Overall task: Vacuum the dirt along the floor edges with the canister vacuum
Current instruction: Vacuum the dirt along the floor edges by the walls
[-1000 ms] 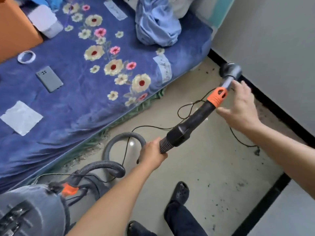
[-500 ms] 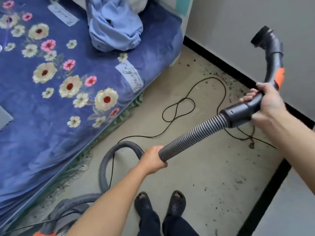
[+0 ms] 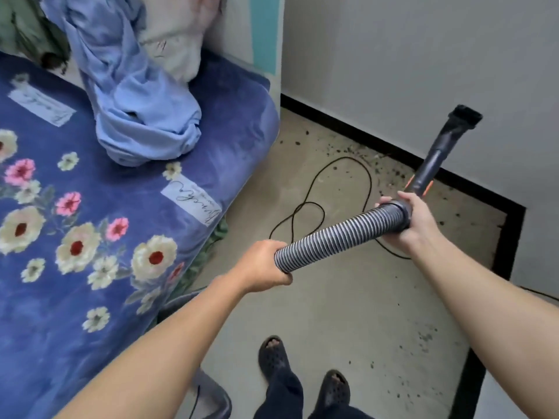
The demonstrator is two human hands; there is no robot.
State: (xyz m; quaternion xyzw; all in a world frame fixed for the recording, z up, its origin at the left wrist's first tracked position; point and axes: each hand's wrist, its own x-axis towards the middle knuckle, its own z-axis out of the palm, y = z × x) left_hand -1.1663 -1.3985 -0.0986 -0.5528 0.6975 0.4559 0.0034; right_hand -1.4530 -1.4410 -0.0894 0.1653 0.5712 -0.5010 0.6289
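Dirt point(image 3: 390, 168) lies by the wall point(image 3: 423, 71). My left hand point(image 3: 263, 267) and right hand point(image 3: 416, 220) hold the hose point(image 3: 338, 234); I should lower the brush point(image 3: 465, 114) there.

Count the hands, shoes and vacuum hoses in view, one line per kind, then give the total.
Hands: 2 (left hand, right hand)
Shoes: 2 (left shoe, right shoe)
Hoses: 1 (vacuum hose)
Total: 5

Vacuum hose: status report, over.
Left hand grips ribbed hose, right hand grips its cuff. Brush nozzle up off floor. Dirt lies along black baseboard. Loose black cord looped below hose.
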